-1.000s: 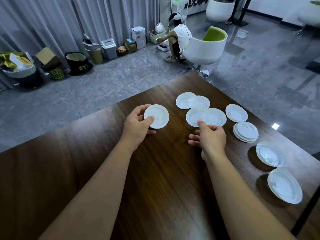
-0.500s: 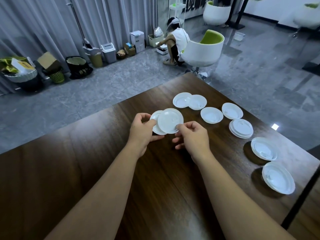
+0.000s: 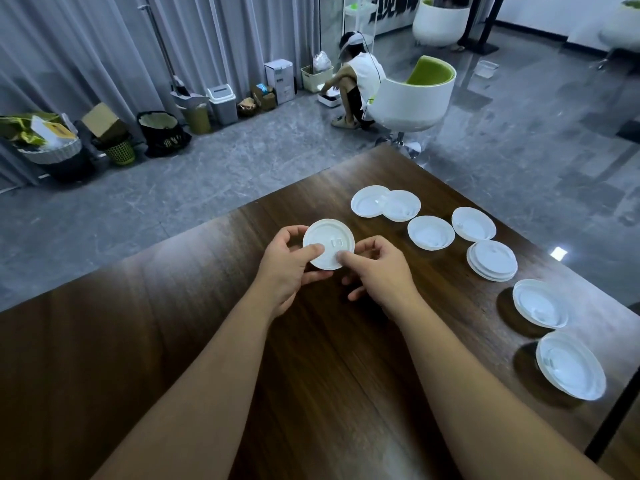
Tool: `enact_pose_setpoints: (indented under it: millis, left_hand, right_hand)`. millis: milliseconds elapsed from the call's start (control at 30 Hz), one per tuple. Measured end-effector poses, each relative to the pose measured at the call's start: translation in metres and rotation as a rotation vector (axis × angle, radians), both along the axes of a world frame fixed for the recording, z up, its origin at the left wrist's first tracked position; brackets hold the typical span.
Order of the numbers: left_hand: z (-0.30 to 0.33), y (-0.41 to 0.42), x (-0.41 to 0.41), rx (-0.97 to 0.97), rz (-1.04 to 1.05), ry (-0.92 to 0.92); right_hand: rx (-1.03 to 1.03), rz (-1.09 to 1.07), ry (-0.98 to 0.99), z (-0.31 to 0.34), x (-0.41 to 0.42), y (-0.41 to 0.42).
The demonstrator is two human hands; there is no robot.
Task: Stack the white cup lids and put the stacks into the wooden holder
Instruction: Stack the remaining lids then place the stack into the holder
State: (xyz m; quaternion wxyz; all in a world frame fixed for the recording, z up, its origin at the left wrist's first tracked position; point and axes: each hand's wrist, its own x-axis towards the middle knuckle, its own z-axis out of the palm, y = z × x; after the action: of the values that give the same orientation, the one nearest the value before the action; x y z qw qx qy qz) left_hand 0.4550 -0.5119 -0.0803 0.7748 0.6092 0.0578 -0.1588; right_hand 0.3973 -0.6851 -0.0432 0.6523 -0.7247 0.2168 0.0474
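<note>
A white lid (image 3: 329, 243), or a thin stack of lids, is held just above a dark wooden counter (image 3: 311, 393) at the centre of the frame. From this angle it cannot be told how many lids are in it. Both hands grip it. The left hand (image 3: 287, 268) has its thumb pressed on the lid's face and its fingers (image 3: 289, 235) curled round the far-left rim. The right hand (image 3: 377, 271) pinches the near-right rim between thumb and forefinger, with its other fingers loosely curled below.

To the right of the hands, loose lids lie on the counter. Two overlapping lids (image 3: 386, 205) sit at the upper centre of the frame. A single lid (image 3: 430, 232) lies below them, and another (image 3: 473, 224) beside it to the right. A short stack (image 3: 491, 260) rests below that one. Two further lids (image 3: 540, 303) (image 3: 570, 365) lie near the counter's right edge, at the lower right of the frame.

No wooden holder appears anywhere in view. Judged from this, the task is at an early stage: one small stack is made, another seems to be forming in the hands, about six lids wait to be gathered, and nothing is yet in a holder.

Beyond the counter is a grey floor. A white and green chair (image 3: 415, 95) stands at the upper right, with another person (image 3: 353, 84) crouched beside it. Bins (image 3: 221, 103) line a curtain at the upper left.
</note>
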Motion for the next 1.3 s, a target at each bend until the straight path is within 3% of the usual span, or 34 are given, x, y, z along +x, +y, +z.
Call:
enact_pose_setpoints:
  millis: [333, 467, 600, 767, 933, 1100, 1300]
  left_hand:
    - [-0.004, -0.001, 0.0, 0.019, 0.033, -0.007]
    - [-0.003, -0.002, -0.001, 0.037, 0.094, 0.004]
    - [-0.003, 0.0, -0.001, 0.044, 0.079, 0.005]
    - [-0.004, 0.004, -0.001, -0.055, 0.088, 0.021]
    - [-0.007, 0.006, 0.001, -0.149, 0.18, 0.023]
    - [-0.007, 0.008, 0.001, -0.252, 0.256, 0.039]
    - [-0.002, 0.007, -0.002, -0.262, 0.244, 0.066]
  right_hand:
    - [0.147, 0.061, -0.054, -0.002, 0.024, -0.02]
    - [-0.086, -0.107, -0.068, -0.006, 0.047, -0.028]
    - [-0.403, -0.042, -0.041, -0.005, 0.062, -0.036]
    - [-0.592, -0.055, -0.037, -0.002, 0.064, -0.033]
    - [-0.589, 0.004, -0.108, -0.004, 0.034, -0.022]
    - [-0.484, 0.13, -0.053, -0.003, 0.0, -0.022]
    - [-0.396, -0.165, -0.078, 0.002, -0.004, -0.037]
